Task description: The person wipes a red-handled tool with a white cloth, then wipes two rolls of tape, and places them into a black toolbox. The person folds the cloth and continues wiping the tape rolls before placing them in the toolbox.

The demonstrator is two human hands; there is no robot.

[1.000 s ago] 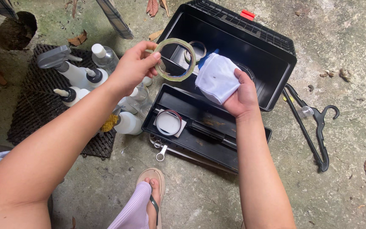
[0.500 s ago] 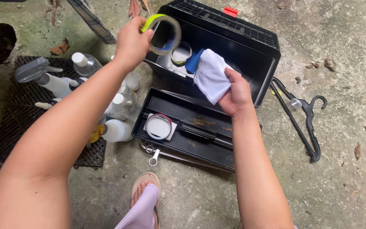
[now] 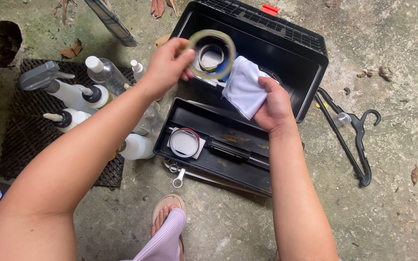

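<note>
Fingers of the left hand (image 3: 168, 65) are curled together, pinching the rim of a clear tape roll (image 3: 212, 54) and holding it in the air over the open black toolbox (image 3: 310, 82). The right hand (image 3: 274, 106) is closed in a grip on a folded white cloth (image 3: 243, 89), thumb on top, just above the toolbox's front edge.

Inside the toolbox, seen through the hole of the held roll, lies a second tape ring (image 3: 210, 57), with something blue beside it (too hidden to tell what). Touching the front of the toolbox sits its black lift-out tray (image 3: 228, 162), which holds a round red-rimmed tape (image 3: 184, 143) at its left end and dark tools I cannot make out along its middle. A small metal wrench (image 3: 178, 178) lies on the concrete just in front of the tray.

Left of the toolbox, plastic bottles (image 3: 81, 96) stand and lie crowded on a dark rubber mat (image 3: 20, 135), some nearly touching the tray's left edge. Right of the toolbox lies a black clothes hanger (image 3: 351, 140) on open concrete. In front of the tray, a foot in a sandal (image 3: 168, 215) rests on bare floor.
</note>
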